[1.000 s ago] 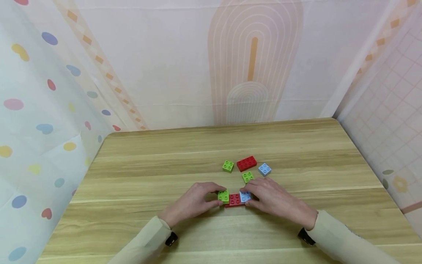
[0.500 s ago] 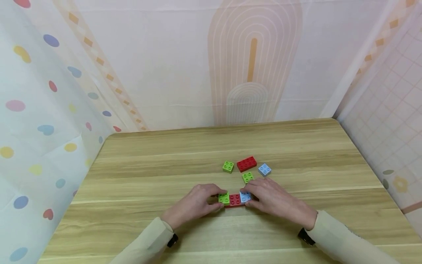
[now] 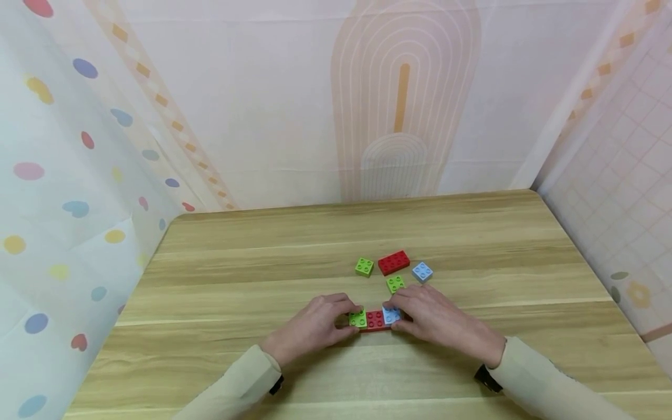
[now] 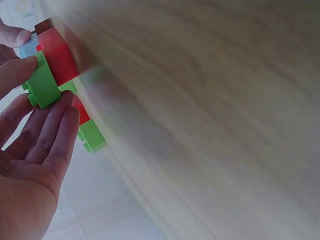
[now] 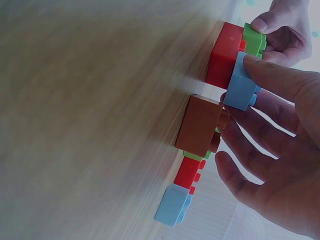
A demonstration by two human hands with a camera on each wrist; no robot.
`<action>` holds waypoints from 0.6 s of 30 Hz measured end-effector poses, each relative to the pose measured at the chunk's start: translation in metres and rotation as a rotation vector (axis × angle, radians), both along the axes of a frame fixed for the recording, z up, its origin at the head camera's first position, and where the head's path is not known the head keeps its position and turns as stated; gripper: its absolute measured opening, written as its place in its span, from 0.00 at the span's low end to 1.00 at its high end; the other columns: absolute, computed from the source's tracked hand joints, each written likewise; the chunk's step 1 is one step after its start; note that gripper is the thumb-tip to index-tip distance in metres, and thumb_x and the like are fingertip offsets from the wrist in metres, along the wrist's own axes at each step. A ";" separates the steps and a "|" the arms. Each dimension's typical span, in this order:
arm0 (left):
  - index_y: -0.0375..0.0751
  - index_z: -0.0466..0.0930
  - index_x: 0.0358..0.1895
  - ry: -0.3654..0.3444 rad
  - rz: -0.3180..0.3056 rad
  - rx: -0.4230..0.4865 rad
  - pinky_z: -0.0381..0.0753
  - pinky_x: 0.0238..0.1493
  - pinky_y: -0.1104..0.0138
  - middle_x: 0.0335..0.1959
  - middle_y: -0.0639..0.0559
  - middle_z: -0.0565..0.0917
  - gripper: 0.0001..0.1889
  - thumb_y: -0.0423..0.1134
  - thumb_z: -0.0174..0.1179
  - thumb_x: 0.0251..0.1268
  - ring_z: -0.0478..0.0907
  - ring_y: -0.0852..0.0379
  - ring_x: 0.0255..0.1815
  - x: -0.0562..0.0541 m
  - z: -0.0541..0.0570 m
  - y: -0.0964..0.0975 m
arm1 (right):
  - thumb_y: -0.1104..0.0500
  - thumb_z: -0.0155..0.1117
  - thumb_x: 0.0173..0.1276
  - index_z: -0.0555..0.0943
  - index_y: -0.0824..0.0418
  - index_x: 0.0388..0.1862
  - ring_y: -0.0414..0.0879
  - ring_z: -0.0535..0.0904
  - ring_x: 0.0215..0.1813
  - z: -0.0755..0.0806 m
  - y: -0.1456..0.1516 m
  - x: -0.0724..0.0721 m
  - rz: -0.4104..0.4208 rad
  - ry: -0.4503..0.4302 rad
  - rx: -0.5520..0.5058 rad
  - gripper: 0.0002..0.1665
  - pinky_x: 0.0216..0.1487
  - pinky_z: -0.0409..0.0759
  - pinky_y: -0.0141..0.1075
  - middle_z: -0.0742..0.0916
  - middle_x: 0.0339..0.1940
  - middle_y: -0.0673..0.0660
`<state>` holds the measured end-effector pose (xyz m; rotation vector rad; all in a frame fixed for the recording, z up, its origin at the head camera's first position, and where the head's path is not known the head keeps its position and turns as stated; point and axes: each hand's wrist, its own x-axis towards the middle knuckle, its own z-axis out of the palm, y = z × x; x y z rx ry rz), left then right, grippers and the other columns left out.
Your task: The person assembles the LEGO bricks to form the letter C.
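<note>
A red brick (image 3: 375, 320) lies on the table with its middle studs showing. On its left end sits a green brick (image 3: 359, 319), on its right end a light blue brick (image 3: 391, 315); both stick out past the red one's ends. My left hand (image 3: 315, 326) pinches the green brick between thumb and fingers. The light blue brick is pinched by my right hand (image 3: 436, 321), whose other fingers spread out loosely in the right wrist view. Beside those fingers stands a brown brick (image 5: 197, 127), which the right hand hides in the head view.
Beyond the hands lie two loose green bricks, one farther left (image 3: 364, 267) and one close to the right fingers (image 3: 395, 284). A loose red brick (image 3: 394, 263) and a light blue brick (image 3: 422, 272) are behind. Patterned cloth (image 3: 262, 105) hangs around the wooden table (image 3: 252, 262).
The view has tilted slightly, so everything sits a little lower in it. My left hand has shifted slightly right with its green brick. Both hands keep their hold on the same bricks.
</note>
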<state>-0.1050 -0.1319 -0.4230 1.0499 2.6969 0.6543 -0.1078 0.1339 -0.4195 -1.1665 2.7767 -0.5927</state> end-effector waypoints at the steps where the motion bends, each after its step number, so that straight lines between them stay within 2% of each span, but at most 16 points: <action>1: 0.43 0.84 0.54 0.001 0.003 -0.002 0.81 0.43 0.73 0.45 0.56 0.83 0.17 0.45 0.67 0.65 0.78 0.68 0.39 0.000 0.000 0.000 | 0.50 0.72 0.65 0.84 0.56 0.53 0.45 0.80 0.52 0.000 0.000 0.000 -0.001 0.000 0.001 0.20 0.52 0.78 0.48 0.86 0.50 0.50; 6: 0.42 0.83 0.55 0.013 0.011 -0.004 0.81 0.45 0.71 0.46 0.55 0.83 0.18 0.45 0.67 0.65 0.79 0.67 0.42 0.001 -0.002 0.000 | 0.50 0.71 0.66 0.83 0.57 0.54 0.46 0.80 0.54 0.000 -0.001 -0.001 -0.001 -0.008 0.003 0.21 0.55 0.78 0.48 0.86 0.51 0.51; 9: 0.42 0.82 0.55 0.005 0.023 0.008 0.81 0.48 0.69 0.47 0.55 0.84 0.18 0.45 0.68 0.65 0.79 0.66 0.44 0.001 -0.002 0.000 | 0.49 0.71 0.66 0.81 0.59 0.58 0.48 0.79 0.57 0.001 0.000 -0.002 -0.006 -0.025 0.000 0.25 0.57 0.77 0.49 0.86 0.54 0.53; 12: 0.42 0.81 0.56 -0.027 0.049 0.034 0.81 0.51 0.66 0.49 0.54 0.84 0.19 0.44 0.68 0.64 0.79 0.64 0.47 0.000 -0.003 0.000 | 0.47 0.71 0.65 0.79 0.59 0.62 0.45 0.79 0.54 0.004 0.002 -0.003 -0.024 -0.054 -0.014 0.30 0.55 0.78 0.46 0.85 0.54 0.52; 16: 0.44 0.81 0.57 -0.083 0.066 0.079 0.80 0.53 0.64 0.51 0.55 0.84 0.20 0.45 0.68 0.64 0.79 0.64 0.49 -0.003 -0.004 0.000 | 0.46 0.71 0.65 0.79 0.58 0.63 0.44 0.78 0.57 0.008 0.010 -0.004 -0.042 -0.092 -0.034 0.31 0.58 0.78 0.45 0.83 0.57 0.51; 18: 0.44 0.81 0.57 -0.114 0.062 0.102 0.80 0.53 0.65 0.51 0.55 0.84 0.20 0.44 0.68 0.64 0.79 0.65 0.48 -0.005 -0.004 0.000 | 0.46 0.71 0.66 0.79 0.57 0.62 0.47 0.76 0.62 0.009 0.014 -0.004 -0.046 -0.109 -0.039 0.30 0.62 0.76 0.47 0.82 0.61 0.52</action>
